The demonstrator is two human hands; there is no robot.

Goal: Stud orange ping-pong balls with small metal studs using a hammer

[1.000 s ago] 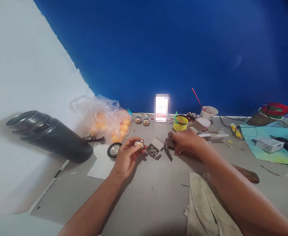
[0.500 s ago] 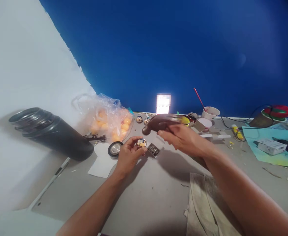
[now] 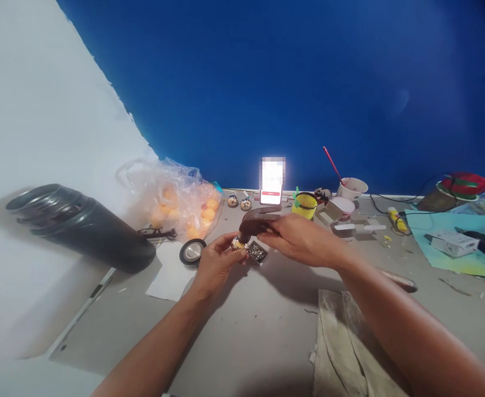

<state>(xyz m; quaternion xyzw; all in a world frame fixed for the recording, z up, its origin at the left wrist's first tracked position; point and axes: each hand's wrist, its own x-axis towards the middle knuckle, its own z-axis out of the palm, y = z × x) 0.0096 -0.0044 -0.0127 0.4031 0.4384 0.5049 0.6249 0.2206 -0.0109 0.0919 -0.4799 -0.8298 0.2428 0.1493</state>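
Observation:
My left hand (image 3: pixel 220 262) is closed around a small ball (image 3: pixel 240 244), yellowish with shiny metal studs over it, held just above the table. In my right hand (image 3: pixel 304 240) is a claw hammer (image 3: pixel 259 219), gripped close to its head; the handle's far end shows beyond my forearm. The hammer's striking face is down at the ball's top and looks to be touching it. Just right of the ball, a small open box (image 3: pixel 258 252) holds many tiny shiny metal pieces. Two similar studded balls (image 3: pixel 246 204) stand farther back.
A clear bag of orange balls (image 3: pixel 188 207) lies back left, near a dark flask (image 3: pixel 85 229) and a round lid (image 3: pixel 193 252). A lit phone (image 3: pixel 271 179) leans on the blue wall. Cups (image 3: pixel 352 188) and a yellow pot (image 3: pixel 304 205) stand behind; a cloth (image 3: pixel 341 342) lies front right.
The hammer has come down from above onto the ball, its head dropping and tilting. My left hand stays nearly in place with the ball. The view has shifted slightly.

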